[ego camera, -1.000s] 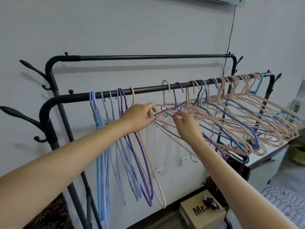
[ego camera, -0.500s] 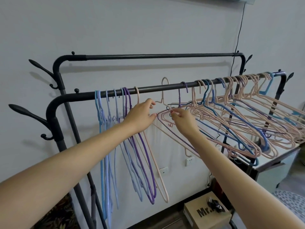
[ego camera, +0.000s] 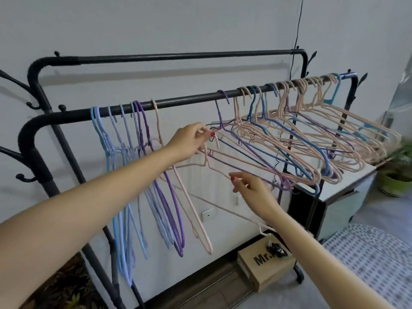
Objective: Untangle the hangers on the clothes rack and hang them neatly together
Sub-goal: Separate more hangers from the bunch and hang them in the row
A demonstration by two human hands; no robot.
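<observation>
A black clothes rack's front rail (ego camera: 178, 100) carries a neat hanging group of blue, purple and pink hangers (ego camera: 133, 175) on the left. A tangled bunch of pink, blue and purple hangers (ego camera: 312, 143) lies tilted on the right. One pink hanger (ego camera: 217, 170) is off the rail, between the two groups. My left hand (ego camera: 189, 140) pinches it at the hook, just below the rail. Lower down, my right hand (ego camera: 252, 189) pinches the same hanger's shoulder wire. Its lower bar looks blurred.
A second, bare rail (ego camera: 178, 56) runs behind, with coat hooks on the rack's left post. Under the tangled bunch stands a white cabinet (ego camera: 347, 197), with a potted plant (ego camera: 396, 181) beyond it. A cardboard box (ego camera: 267, 266) sits on the floor beside a dotted cloth (ego camera: 367, 255).
The pink hanger's hook has come off the rail and dropped into my left hand. My right hand has slid down from the tangle to the hanger's shoulder. The view has shifted left.
</observation>
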